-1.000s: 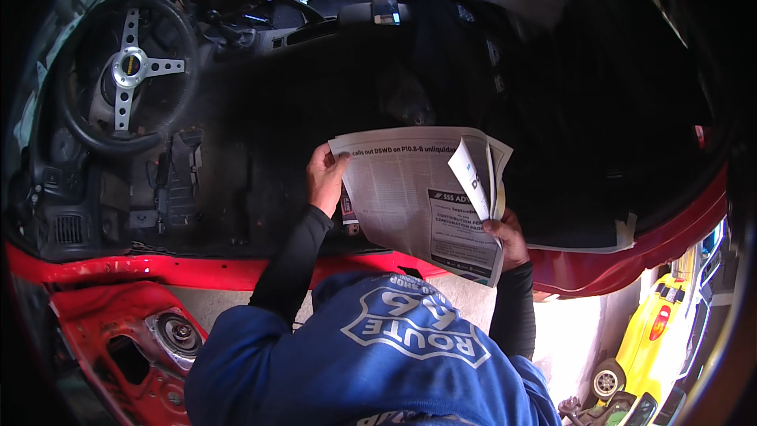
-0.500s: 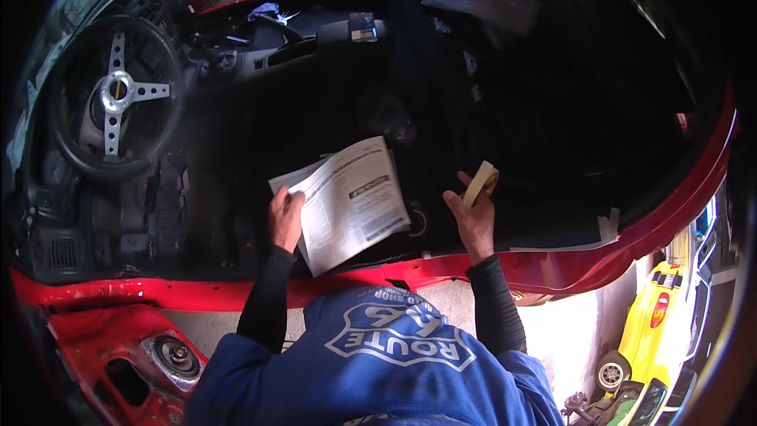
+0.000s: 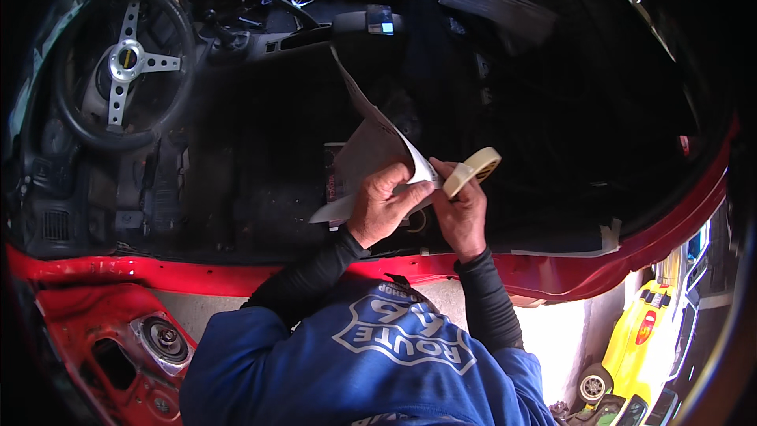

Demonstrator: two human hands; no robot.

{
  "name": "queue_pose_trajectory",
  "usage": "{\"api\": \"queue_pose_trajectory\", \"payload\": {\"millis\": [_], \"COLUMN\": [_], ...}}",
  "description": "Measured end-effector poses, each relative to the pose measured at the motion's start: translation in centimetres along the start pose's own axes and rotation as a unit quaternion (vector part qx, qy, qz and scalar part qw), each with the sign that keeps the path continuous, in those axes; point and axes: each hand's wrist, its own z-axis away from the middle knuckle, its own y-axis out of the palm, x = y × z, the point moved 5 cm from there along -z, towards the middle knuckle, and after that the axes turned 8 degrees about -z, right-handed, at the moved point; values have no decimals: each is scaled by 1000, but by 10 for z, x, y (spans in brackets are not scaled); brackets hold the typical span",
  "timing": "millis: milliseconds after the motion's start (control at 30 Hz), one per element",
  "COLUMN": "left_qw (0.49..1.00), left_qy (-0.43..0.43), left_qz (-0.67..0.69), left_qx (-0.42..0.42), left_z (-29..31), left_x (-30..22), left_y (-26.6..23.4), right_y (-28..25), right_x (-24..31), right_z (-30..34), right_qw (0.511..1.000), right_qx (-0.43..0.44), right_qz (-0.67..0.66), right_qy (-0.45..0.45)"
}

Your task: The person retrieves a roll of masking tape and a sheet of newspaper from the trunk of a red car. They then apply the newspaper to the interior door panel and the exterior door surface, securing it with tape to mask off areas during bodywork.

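Note:
My left hand (image 3: 380,209) is closed on the edge of a printed paper sheet (image 3: 371,150), thumb on top, close to my right hand. The sheet stands up and curls away from me over the dark car interior. In my right hand (image 3: 464,217) is a roll of cream masking tape (image 3: 486,159), tilted upward. Its fingertips meet the sheet's corner beside the roll; whether they pinch the paper too is hard to tell. Partly behind the sheet lies a dark printed booklet or magazine (image 3: 333,154).
A red door sill (image 3: 197,278) runs between me and the car's interior. Light paper and tape strips (image 3: 579,251) line the sill at right. The steering wheel (image 3: 126,61) is at far left, and an opened red door (image 3: 110,347) at lower left. A yellow car (image 3: 643,339) stands at right.
My left hand has moved right, bringing the sheet to my right hand. The paper has turned from lying broad toward me to standing edge-on. The tape roll has tilted, and the booklet has come into view.

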Motion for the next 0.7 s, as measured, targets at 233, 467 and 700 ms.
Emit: {"api": "queue_pose_trajectory", "payload": {"millis": [233, 467, 700], "left_qw": [976, 980, 980], "left_qy": [-93, -107, -134], "left_qz": [77, 138, 143], "left_qx": [-184, -90, 20], "left_z": [-1, -9, -1], "left_x": [58, 76, 46], "left_y": [-79, -138, -128], "right_y": [-63, -114, -115], "right_x": [3, 29, -23], "right_z": [-28, -28, -67], "right_qw": [972, 966, 968], "right_qx": [-86, -168, -197], "right_qz": [-217, -191, -90], "right_qy": [27, 45, 125]}}
